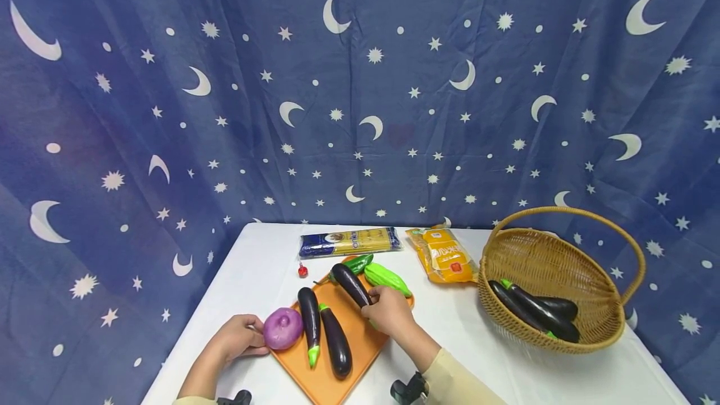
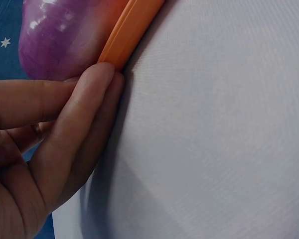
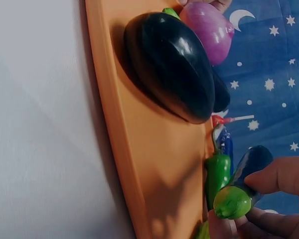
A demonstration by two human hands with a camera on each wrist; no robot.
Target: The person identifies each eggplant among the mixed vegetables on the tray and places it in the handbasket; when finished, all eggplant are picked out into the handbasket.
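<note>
Over the tray (image 1: 362,345), right hand (image 1: 390,314) pinches 1 eggplant (image 1: 350,283); left hand (image 1: 239,334), fingers straight, together, touches tray edge beside onion (image 1: 283,329).

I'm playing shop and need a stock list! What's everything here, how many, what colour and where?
curtain: one, blue with white moons and stars, at the back
tablecloth: one, white, under the tray
tray: one, orange, middle
onion: one, purple, tray's left corner
lying eggplants: two, dark purple, on the tray
held eggplant: one, dark purple, in the right hand
pepper: one, dark green, tray's far end
pale vegetable: one, bright green, beside the pepper
little thing: one, red, beyond the tray
long packet: one, blue and yellow, far edge
bag: one, orange, left of the basket
basket: one, brown, right
basket eggplants: seemingly three, dark, inside
sleeves: two, cream, arms
wrist gear: two, black, wrists
left hand: one, by the onion
right hand: one, over the tray
</note>
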